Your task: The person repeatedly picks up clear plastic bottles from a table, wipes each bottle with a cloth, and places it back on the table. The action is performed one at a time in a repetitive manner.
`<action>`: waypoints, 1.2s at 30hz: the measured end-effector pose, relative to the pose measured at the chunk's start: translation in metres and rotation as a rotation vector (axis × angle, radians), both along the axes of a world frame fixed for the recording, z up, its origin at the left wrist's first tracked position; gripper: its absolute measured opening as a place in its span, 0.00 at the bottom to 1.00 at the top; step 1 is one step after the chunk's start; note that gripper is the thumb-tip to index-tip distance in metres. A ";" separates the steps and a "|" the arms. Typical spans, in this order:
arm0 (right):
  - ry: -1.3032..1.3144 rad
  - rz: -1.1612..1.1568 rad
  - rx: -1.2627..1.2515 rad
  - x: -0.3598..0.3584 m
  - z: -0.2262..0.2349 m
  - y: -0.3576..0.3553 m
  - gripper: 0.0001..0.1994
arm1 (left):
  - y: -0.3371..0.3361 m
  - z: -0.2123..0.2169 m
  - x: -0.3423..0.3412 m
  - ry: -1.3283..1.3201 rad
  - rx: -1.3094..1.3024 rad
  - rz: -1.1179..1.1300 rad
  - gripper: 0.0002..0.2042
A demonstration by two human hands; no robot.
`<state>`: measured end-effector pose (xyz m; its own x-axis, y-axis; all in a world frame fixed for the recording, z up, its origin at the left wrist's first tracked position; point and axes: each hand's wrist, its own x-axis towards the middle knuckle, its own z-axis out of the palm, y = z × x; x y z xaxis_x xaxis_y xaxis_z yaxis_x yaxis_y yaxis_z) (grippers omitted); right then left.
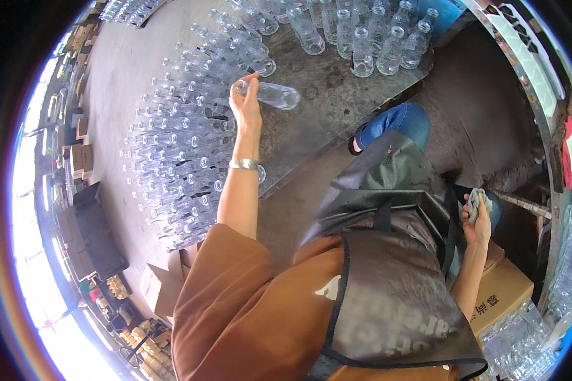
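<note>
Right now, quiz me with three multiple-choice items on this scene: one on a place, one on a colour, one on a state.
1. Where is the left hand?
A. on a box
B. at the neck of a clear bottle over the board
C. on the apron

2. What colour is the cloth in the right hand?
A. red
B. grey
C. yellow

3. How does the bottle in the left hand lie?
A. on its side
B. upright
C. neck down

Answers: 1 B, its fingers close around the neck. 2 B, the wad shows pale grey. 3 A, its body runs level, base to the right.
</note>
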<state>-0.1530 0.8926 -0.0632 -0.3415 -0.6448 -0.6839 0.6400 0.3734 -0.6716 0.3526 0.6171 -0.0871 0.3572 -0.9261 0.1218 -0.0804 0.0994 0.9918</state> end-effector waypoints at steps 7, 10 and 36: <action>0.018 0.067 0.067 0.018 0.001 -0.022 0.11 | -0.061 -0.058 0.074 -0.133 -0.060 0.255 0.08; 0.030 0.066 0.111 0.027 0.002 -0.033 0.10 | -0.071 -0.060 0.081 -0.216 -0.046 0.296 0.10; 0.015 0.104 0.143 0.006 -0.021 -0.029 0.11 | -0.170 -0.016 -0.108 -0.559 -0.020 0.153 0.32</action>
